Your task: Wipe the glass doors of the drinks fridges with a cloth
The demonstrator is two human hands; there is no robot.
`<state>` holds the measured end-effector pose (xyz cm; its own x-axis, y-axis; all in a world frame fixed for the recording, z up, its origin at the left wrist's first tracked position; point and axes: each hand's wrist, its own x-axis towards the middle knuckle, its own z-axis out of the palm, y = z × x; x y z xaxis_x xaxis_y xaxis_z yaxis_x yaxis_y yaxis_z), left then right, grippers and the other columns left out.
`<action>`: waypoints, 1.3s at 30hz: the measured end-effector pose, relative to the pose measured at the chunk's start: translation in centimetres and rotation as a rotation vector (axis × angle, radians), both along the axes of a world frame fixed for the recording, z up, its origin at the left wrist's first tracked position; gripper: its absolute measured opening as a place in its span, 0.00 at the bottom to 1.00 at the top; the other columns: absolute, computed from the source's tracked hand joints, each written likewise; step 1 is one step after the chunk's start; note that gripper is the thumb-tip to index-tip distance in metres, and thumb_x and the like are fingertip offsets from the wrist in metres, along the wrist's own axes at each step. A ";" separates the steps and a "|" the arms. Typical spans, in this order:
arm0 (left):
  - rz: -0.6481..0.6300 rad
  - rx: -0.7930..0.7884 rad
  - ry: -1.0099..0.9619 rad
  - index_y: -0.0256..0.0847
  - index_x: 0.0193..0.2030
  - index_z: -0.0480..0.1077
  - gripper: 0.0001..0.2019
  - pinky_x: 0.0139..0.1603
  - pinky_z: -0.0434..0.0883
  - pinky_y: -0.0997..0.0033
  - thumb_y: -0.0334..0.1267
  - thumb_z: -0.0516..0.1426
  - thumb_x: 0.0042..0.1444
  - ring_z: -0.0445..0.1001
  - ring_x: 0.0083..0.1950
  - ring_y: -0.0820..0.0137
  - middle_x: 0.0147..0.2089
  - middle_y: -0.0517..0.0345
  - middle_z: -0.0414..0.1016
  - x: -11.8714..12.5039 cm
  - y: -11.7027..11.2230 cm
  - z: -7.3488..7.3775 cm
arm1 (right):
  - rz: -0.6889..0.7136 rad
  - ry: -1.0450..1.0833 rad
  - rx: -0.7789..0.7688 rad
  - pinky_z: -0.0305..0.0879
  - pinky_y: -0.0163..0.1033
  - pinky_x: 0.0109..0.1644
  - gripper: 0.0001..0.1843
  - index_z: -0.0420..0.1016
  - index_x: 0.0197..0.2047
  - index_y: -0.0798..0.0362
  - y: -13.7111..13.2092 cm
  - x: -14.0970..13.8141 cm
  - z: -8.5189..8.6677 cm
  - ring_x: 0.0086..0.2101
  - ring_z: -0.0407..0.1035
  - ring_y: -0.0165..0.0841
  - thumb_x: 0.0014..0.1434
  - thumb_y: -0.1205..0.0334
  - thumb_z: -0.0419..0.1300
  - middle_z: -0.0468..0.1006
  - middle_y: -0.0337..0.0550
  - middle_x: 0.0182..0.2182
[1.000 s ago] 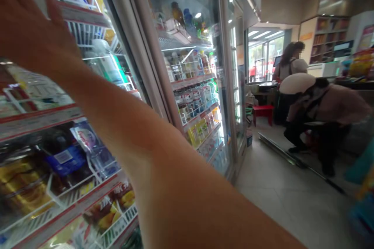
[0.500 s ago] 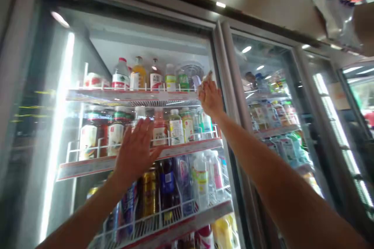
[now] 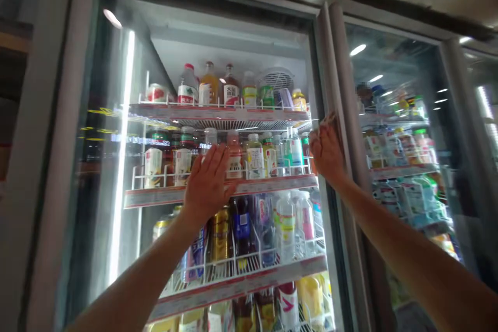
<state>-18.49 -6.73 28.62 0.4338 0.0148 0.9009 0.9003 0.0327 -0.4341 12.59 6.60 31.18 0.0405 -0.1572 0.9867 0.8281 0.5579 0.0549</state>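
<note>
My left hand (image 3: 207, 181) lies flat with fingers stretched out against the glass door (image 3: 233, 26) of a drinks cooler, in front of the second shelf. My right hand (image 3: 328, 153) presses a light, crumpled cloth (image 3: 330, 118) to the right side of the same door, close to the metal frame (image 3: 337, 83). Much of the cloth is hidden under the fingers. Behind the glass stand bottles, among them a red-capped bottle (image 3: 188, 85), an orange drink bottle (image 3: 209, 85) and a pinkish bottle (image 3: 234, 155).
Several wire-fronted shelves of bottles and cans fill the cooler, with a light strip (image 3: 123, 155) along its left side. A second glass door (image 3: 392, 57) with more drinks stands to the right. Ceiling lights reflect in the glass.
My right hand has slid the cloth down and rightward, from beside the top shelf to the door's right frame. The left hand stays at about the same spot on the glass. The view has shifted left.
</note>
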 end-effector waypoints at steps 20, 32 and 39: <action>0.018 0.019 -0.069 0.38 0.67 0.46 0.31 0.67 0.48 0.55 0.41 0.51 0.59 0.47 0.69 0.61 0.66 0.45 0.54 -2.3 -1.4 -6.0 | -0.016 -0.597 0.073 0.41 0.51 0.67 0.27 0.54 0.63 0.51 -5.5 -6.0 -14.8 0.64 0.45 0.37 0.61 0.65 0.49 0.58 0.46 0.62; 0.021 -0.017 -0.067 0.41 0.68 0.44 0.32 0.67 0.47 0.56 0.40 0.52 0.58 0.46 0.69 0.62 0.68 0.48 0.51 -3.5 -2.1 -9.0 | -0.084 -0.354 0.044 0.43 0.53 0.66 0.29 0.50 0.65 0.53 -4.8 -3.5 -15.8 0.64 0.44 0.39 0.62 0.67 0.49 0.52 0.51 0.64; 0.030 0.009 -0.075 0.42 0.68 0.41 0.33 0.68 0.46 0.56 0.39 0.52 0.58 0.45 0.70 0.63 0.68 0.48 0.50 -3.6 -2.5 -10.0 | -0.028 -0.339 0.087 0.41 0.54 0.66 0.28 0.53 0.64 0.52 -4.1 -3.4 -15.5 0.63 0.48 0.40 0.61 0.65 0.51 0.55 0.52 0.63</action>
